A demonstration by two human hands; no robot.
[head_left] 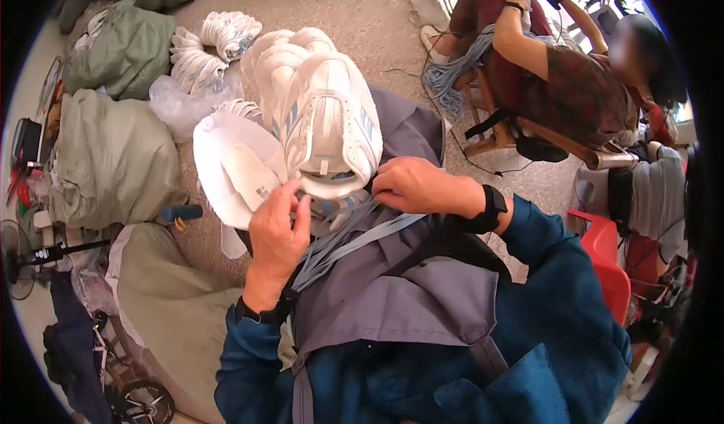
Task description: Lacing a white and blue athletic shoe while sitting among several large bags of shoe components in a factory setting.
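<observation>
A white shoe upper with blue-grey side stripes (329, 111) lies in front of me, with its collar edge toward my body and other uppers bunched behind it. At the near left end of that edge, my left hand (277, 228) is closed, with thumb and forefinger pinched on the upper. My right hand (426, 190) is beside the near right end, its fingers curled together; what they hold is hidden. A bundle of blue-grey shoelaces (343, 243) runs over my lap between the hands. Left of the upper, a white curved piece (219, 160) lies under a cream flat piece.
A grey apron (407, 303) covers my lap. Stacked shoe uppers (197, 58) and stuffed green sacks (113, 152) fill the left side. At the right, a person (558, 84) sits on a wooden chair (498, 126) near more laces (460, 62). A red plastic stool (605, 262) stands close by my right elbow.
</observation>
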